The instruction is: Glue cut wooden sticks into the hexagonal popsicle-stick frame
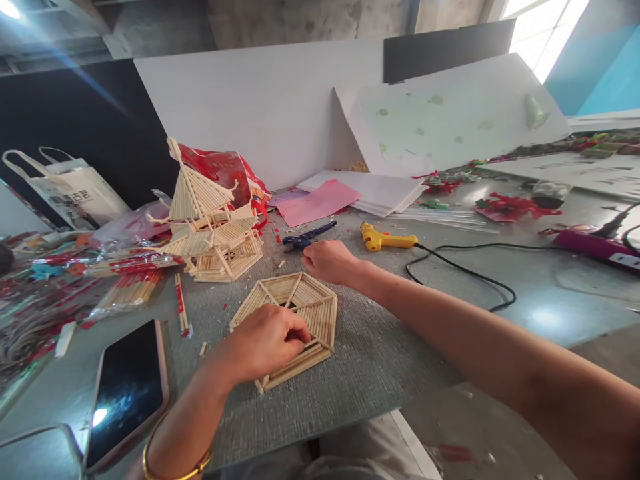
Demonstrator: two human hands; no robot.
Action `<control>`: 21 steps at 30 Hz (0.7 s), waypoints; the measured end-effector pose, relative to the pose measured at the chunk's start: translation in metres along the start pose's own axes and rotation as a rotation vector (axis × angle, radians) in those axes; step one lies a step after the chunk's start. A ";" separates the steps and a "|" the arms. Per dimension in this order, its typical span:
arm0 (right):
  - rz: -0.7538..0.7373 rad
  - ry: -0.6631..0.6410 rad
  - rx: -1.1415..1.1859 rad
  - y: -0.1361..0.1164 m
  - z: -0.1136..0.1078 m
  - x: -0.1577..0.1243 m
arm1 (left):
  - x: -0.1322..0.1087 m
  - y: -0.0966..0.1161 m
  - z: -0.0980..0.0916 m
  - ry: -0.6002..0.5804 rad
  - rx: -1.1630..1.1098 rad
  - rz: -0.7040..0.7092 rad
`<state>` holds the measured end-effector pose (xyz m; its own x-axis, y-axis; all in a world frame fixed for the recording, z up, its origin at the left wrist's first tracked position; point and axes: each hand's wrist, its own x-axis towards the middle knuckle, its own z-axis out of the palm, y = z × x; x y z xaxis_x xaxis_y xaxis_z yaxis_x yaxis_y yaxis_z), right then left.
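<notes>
A flat hexagonal panel of thin wooden sticks (pixel 320 313) lies on the grey table, with rows of sticks between its spokes. Over its near left part rests my left hand (pixel 273 340), fingers curled and pinched down at the sticks; whatever is between the fingertips is hidden. My right hand (pixel 330 261) is closed at the panel's far edge, its fingertips turned down and out of sight, so any small thing in them cannot be made out. Just beyond it lie dark blue pliers (pixel 310 236). A yellow glue gun (pixel 387 238) lies to their right.
A stick-built pagoda model (pixel 215 227) stands at the back left. A phone (pixel 129 393) lies near left, beside bagged sticks (pixel 127 290). Pink paper (pixel 320 201) and white boards lie behind. The glue gun's black cord (pixel 480 247) runs right toward a purple power strip (pixel 595 243).
</notes>
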<state>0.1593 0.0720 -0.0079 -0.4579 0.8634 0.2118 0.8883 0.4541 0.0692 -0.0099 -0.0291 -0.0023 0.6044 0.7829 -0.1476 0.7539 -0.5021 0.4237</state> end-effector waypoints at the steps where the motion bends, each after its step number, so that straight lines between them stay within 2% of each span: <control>1: -0.002 -0.005 0.000 0.000 0.000 0.000 | 0.000 0.000 0.000 -0.006 -0.001 -0.001; 16: -0.028 -0.015 -0.003 -0.001 0.003 0.001 | -0.001 0.001 -0.001 -0.044 -0.038 0.021; 21: -0.051 -0.019 -0.017 -0.002 0.004 0.001 | -0.001 0.000 -0.002 -0.018 -0.033 0.008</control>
<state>0.1572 0.0728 -0.0121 -0.5028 0.8434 0.1894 0.8643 0.4936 0.0964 -0.0103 -0.0290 -0.0004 0.6153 0.7720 -0.1598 0.7402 -0.4960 0.4539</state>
